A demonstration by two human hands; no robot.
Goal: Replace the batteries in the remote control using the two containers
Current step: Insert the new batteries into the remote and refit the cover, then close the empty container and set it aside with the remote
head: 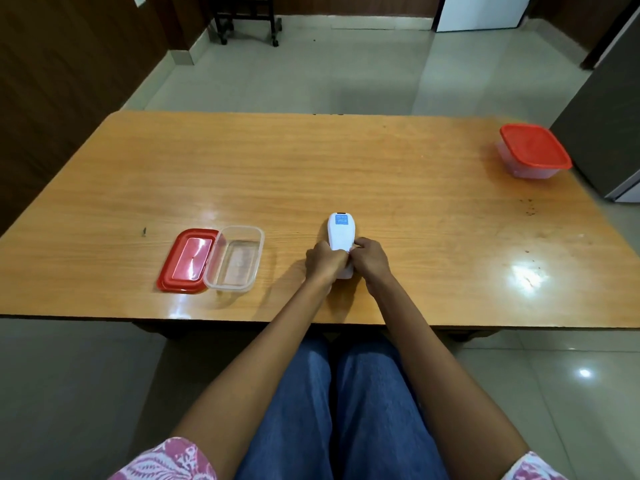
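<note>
Pale tiled floor [311,71] surrounds the glossy orange-brown wooden table [311,161] you sit at, with your blue-trousered knees below its near edge.

You have the remote control [341,233] near the middle of the table, toward the near edge. It is white and long, with rounded corners, and its length runs away from you. It lies back-side up, with a small blue label close to its far end and a dark strip at the very tip.

Your left hand [325,261] grips the near half from the left, fingers curled over its edge. Your right hand [372,259] grips it from the right, fingers bent in against the body. Between them they cover the near half, so you cannot tell how the battery cover sits.

To the left, well apart from the remote, stands the open container [235,258], a clear rectangular tub. Its red lid [187,259] lies flat, touching its left side. The closed container [533,150], clear with a red top, sits at the far right corner.
</note>
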